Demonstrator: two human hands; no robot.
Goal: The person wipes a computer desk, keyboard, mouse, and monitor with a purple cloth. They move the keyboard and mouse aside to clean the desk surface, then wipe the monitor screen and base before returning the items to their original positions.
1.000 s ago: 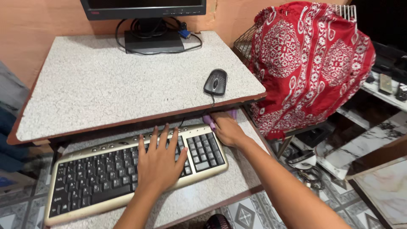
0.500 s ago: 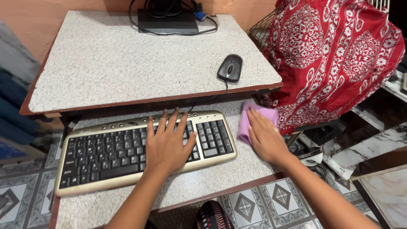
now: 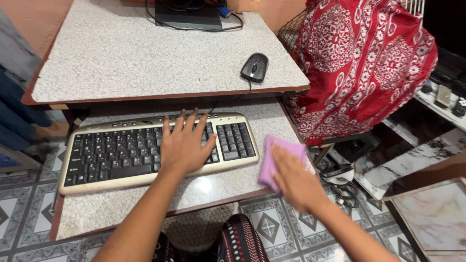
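So the right hand [image 3: 293, 182] was flat on a small purple cloth [image 3: 276, 157], fingers spread and pressing it down rather than gripping, at the front right corner of the pull-out keyboard tray [image 3: 213, 187] of the desk [image 3: 145, 58], just beside the keyboard [image 3: 121, 155]. That hand looked a bit blurred. Left hand [image 3: 184, 145] lay open, palm down, fingers splayed over the keys toward the right part of the keyboard, holding nothing. The cloth looked thin, soft and light, so it'd probably bunch or slide under the palm; I'd say pinching a loose edge sticking out past the fingers is the easy place to grab it. A black mouse [image 3: 255, 67] sat on the upper surface, well apart from both hands.
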